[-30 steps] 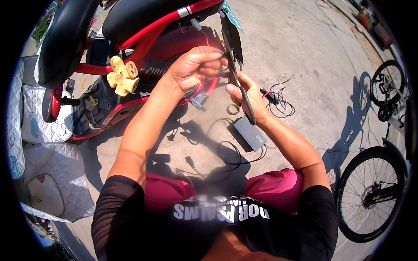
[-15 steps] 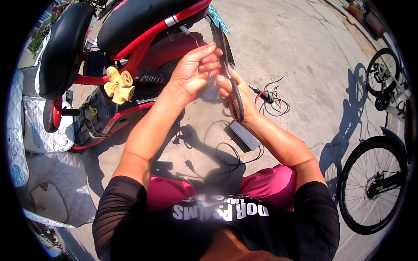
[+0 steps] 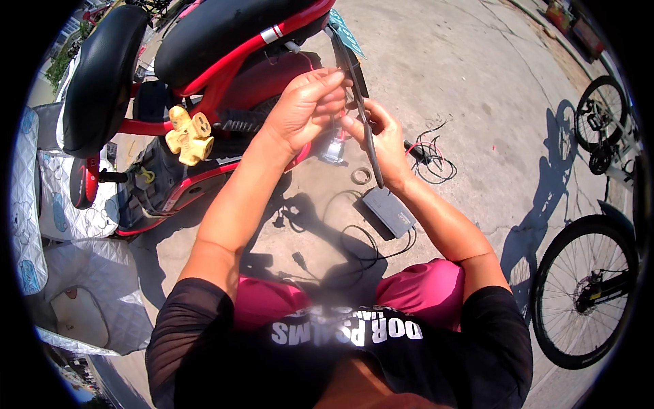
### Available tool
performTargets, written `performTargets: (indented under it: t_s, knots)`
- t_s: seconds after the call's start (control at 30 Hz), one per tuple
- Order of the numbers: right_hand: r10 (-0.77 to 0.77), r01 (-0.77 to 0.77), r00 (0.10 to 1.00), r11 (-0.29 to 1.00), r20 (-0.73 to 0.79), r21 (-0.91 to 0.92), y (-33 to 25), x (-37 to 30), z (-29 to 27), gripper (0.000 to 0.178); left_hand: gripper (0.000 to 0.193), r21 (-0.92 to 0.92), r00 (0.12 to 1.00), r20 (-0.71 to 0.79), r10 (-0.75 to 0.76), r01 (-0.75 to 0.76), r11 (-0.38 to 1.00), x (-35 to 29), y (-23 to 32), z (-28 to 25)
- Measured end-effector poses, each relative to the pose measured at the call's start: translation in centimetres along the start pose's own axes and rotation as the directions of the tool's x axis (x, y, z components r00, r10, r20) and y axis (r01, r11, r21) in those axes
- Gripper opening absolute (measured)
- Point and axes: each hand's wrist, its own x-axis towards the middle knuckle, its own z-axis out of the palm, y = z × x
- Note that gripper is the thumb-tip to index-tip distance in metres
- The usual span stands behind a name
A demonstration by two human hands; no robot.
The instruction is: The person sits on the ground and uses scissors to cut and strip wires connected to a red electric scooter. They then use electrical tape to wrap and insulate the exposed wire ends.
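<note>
My left hand (image 3: 303,112) is raised by the back of a red scooter (image 3: 235,58), its thumb and fingers pinched together. A thin red wire (image 3: 309,63) runs from under the seat to these fingers; its end is hidden. My right hand (image 3: 387,140) wraps round the lower part of a long black rear mudguard (image 3: 370,146), thumb on one side and fingers on the other. Both hands are close together, the left slightly higher. A blue-green plate (image 3: 348,33) is fixed at the mudguard's top. Below the hands lies a clear plastic bag (image 3: 332,151).
On the concrete lie a tape roll (image 3: 361,176), a dark grey box (image 3: 389,213) with cables and a coil of black wire (image 3: 434,162). A yellow multi-way socket (image 3: 189,136) rests by the scooter frame. Bicycles (image 3: 584,292) stand at right, a quilted silver cover (image 3: 102,293) at left.
My right hand has shifted slightly right and the mudguard's lower end with it. More of the plastic bag and tape roll shows. The left hand keeps its pinch.
</note>
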Motion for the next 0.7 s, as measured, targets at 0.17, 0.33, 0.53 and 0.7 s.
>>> performTargets:
  t_s: [0.17, 0.33, 0.53, 0.7]
  knots:
    - [-0.294, 0.252, 0.956, 0.834, -0.009, -0.492, 0.0, 0.6, -1.8, 0.045, 0.013, 0.250, 0.986, -0.007, 0.167, -0.160, 0.955, -0.7, -0.4, 0.5]
    - [-0.341, 0.302, 0.937, 0.692, 0.071, -0.656, -0.6, 1.0, -3.0, 0.048, 0.015, 0.283, 0.987, -0.015, 0.162, -0.151, 0.947, -1.1, -0.4, 0.4]
    - [-0.356, 0.358, 0.922, 0.640, 0.150, -0.680, -0.6, 1.6, -3.7, 0.048, 0.015, 0.321, 0.992, -0.035, 0.119, -0.102, 0.941, -1.0, -0.2, -0.7]
    - [-0.429, 0.388, 0.894, 0.592, 0.132, -0.707, -0.1, 1.6, -3.6, 0.046, 0.013, 0.295, 0.991, -0.033, 0.132, -0.117, 0.948, -0.9, -0.6, -0.5]
